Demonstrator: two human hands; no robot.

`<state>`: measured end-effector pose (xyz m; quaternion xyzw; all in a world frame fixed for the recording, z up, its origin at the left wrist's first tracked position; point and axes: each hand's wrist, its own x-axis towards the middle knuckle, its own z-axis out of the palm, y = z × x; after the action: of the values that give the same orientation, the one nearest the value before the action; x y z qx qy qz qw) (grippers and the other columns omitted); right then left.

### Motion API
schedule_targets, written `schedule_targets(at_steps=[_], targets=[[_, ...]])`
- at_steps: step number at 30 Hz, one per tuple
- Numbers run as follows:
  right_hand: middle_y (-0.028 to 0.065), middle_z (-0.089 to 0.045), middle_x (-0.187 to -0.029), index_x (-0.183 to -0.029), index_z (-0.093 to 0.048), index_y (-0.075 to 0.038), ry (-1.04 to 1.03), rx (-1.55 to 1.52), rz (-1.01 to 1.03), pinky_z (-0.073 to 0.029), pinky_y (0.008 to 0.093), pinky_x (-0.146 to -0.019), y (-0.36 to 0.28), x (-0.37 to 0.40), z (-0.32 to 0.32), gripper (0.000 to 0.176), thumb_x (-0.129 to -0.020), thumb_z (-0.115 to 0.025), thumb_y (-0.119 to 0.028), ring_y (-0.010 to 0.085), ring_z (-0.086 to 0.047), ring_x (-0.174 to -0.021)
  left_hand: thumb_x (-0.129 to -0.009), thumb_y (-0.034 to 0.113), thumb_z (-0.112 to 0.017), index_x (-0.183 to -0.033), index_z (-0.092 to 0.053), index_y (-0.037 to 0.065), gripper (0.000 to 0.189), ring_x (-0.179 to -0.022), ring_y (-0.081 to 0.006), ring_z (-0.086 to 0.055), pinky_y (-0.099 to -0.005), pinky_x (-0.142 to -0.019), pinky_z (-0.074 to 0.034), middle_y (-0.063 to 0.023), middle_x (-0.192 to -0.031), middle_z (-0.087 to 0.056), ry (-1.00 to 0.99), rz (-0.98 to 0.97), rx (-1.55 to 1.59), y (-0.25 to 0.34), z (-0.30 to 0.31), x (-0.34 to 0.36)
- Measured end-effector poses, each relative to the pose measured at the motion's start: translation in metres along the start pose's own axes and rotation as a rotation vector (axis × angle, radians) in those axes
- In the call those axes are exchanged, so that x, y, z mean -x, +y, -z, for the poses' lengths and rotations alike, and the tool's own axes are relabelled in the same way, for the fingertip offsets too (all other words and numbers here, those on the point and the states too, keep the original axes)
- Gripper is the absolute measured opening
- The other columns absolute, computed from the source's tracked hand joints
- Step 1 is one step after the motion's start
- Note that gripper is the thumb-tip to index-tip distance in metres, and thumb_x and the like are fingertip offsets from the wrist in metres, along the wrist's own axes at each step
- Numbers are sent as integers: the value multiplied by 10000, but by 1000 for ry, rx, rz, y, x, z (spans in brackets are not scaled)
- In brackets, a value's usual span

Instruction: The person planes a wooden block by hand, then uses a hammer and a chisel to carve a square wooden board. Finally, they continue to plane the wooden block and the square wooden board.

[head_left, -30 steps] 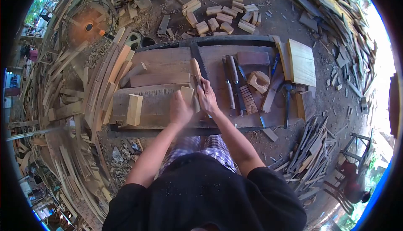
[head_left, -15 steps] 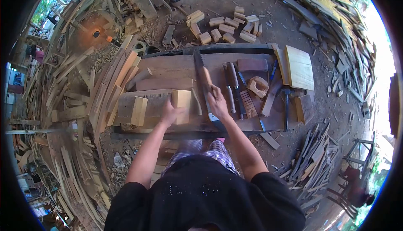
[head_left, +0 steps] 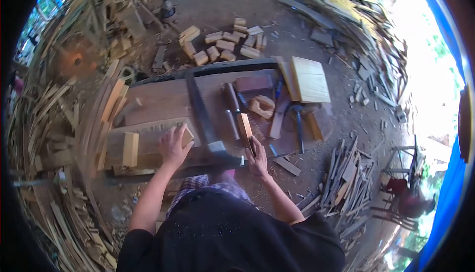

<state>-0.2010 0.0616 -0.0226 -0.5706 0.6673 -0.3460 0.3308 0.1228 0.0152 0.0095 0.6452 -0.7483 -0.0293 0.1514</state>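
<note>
While the left hand (head_left: 173,146) lies flat with its fingers spread on a pale wooden block (head_left: 188,134) near the front of the counter (head_left: 163,91), the right hand (head_left: 258,159) is closed around the lower end of a thin wooden slat (head_left: 244,127), which leans away from the person at the counter's near edge. A long saw (head_left: 200,109) lies flat between the two hands, touched by neither. Chisels (head_left: 230,99) and a carved lump of wood (head_left: 262,106) lie just beyond the slat
</note>
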Motion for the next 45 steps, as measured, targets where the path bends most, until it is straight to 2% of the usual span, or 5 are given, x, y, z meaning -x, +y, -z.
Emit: schedule_targets(at_steps=[11,27,33,39,45], targets=[[164,-501,-1016,-1465,-381,-312,403,540,-225,-421,485,-772,106,5,51,634,-888,-645,-323,358,-512,-921,-800,542,-627,-1241,-509,166,591,-1124,-395,-522,-575,-965,-298,-158,-1189,-567,-73,485,-169,33,-34,-25],[188,-417,-1223,-1466,-369,-386,369,724,-290,-340,539,-920,128,-31,44,649,-870,-626,-392,393,-421,-1117,-897,204,-517,-973,-584,171,107,-986,-300,-574,-503,-868,-353,-65,-958,-589,92,177,-91,17,-63,-26],[235,-406,-1272,-1490,-313,-368,306,724,-278,-346,522,-896,127,-33,49,675,-887,-613,-401,400,-431,-1112,-933,362,-603,-1201,-575,98,377,-1023,-292,-575,-499,-930,-374,-119,-1090,-620,-29,310,472,6,-39,-32],[223,-411,-1232,-1507,-300,-340,295,742,-304,-348,537,-903,122,-35,51,722,-864,-626,-362,414,-432,-1109,-852,376,-703,-1411,-411,131,676,-1265,-371,-440,-552,-1020,-337,-172,-1377,-476,236,369,-57,-91,1,-9],[214,-421,-1230,-1507,-304,-339,334,753,-282,-354,523,-905,126,-32,46,729,-858,-634,-365,405,-438,-1116,-785,486,-746,-1523,-232,179,950,-1333,-392,-394,-596,-1053,-318,-183,-1463,-398,-56,849,-449,-111,57,13]])
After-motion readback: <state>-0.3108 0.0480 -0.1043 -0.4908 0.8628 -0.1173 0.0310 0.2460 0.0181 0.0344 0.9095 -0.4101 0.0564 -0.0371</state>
